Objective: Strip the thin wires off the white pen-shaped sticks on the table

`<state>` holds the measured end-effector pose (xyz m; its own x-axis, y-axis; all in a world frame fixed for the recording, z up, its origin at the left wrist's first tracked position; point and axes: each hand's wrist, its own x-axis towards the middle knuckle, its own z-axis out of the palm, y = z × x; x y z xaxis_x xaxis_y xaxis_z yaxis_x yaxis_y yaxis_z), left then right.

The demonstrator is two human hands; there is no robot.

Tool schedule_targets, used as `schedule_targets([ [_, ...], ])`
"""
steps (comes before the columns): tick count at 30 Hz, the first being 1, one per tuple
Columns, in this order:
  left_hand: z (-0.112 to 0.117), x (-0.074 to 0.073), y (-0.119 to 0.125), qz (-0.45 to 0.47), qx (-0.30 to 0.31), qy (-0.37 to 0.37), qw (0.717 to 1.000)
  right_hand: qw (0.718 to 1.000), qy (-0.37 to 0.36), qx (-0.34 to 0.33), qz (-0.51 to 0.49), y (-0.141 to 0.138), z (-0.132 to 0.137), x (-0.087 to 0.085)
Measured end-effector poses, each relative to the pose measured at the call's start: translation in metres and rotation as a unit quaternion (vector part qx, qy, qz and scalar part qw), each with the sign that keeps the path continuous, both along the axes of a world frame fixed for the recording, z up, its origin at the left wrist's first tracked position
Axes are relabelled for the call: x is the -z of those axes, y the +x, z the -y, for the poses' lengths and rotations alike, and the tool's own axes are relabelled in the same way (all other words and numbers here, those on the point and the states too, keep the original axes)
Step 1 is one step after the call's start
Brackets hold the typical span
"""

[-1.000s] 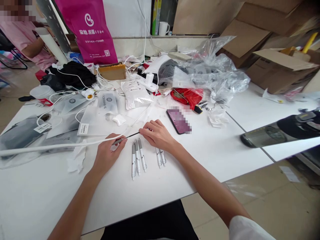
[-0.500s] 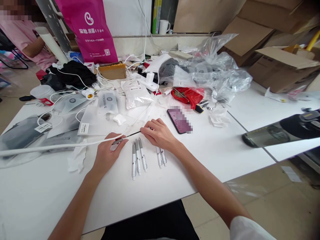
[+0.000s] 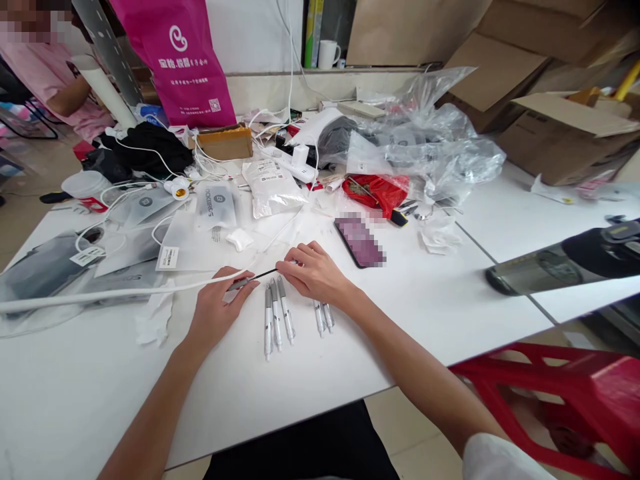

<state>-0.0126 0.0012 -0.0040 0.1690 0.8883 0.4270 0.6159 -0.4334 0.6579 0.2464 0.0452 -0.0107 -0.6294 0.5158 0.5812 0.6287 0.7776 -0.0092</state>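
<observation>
- A thin black refill (image 3: 264, 273) is lying mid-frame, stretching between both hands.
- Left hand (image 3: 216, 308) fingers are pinching its grey end; right hand (image 3: 313, 272) fingers are clamping the other tip.
- Pens (image 3: 277, 319) are lying just below on the white worktop (image 3: 425, 300).

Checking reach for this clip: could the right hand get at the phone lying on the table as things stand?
Probably yes. The phone lies just beyond the right hand with bare table between, though that hand already pinches a thin black refill.

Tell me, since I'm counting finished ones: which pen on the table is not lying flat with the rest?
The grey pen pinched in the left hand, its thin black refill reaching to the right hand. The other five white pens lie below.
</observation>
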Motion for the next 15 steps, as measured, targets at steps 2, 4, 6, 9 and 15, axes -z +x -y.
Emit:
schedule_targets([
  [2,0.000,-0.001,0.001,-0.012,0.003,0.003,1.000,1.000,-0.008,-0.004,0.006,-0.003,0.001,0.002],
  [4,0.001,-0.001,0.003,-0.029,0.008,0.009,1.000,1.000,-0.012,-0.012,0.016,-0.007,0.004,0.004],
  [6,0.002,0.000,0.005,-0.041,0.020,0.016,0.999,0.999,-0.016,-0.020,0.030,-0.012,0.007,0.007],
  [9,0.003,0.002,0.009,-0.047,0.039,0.025,0.998,0.998,-0.033,-0.032,0.048,-0.019,0.011,0.010],
  [15,0.002,0.007,0.008,-0.072,0.038,0.053,0.995,0.995,-0.091,-0.036,0.003,-0.020,0.012,0.006],
])
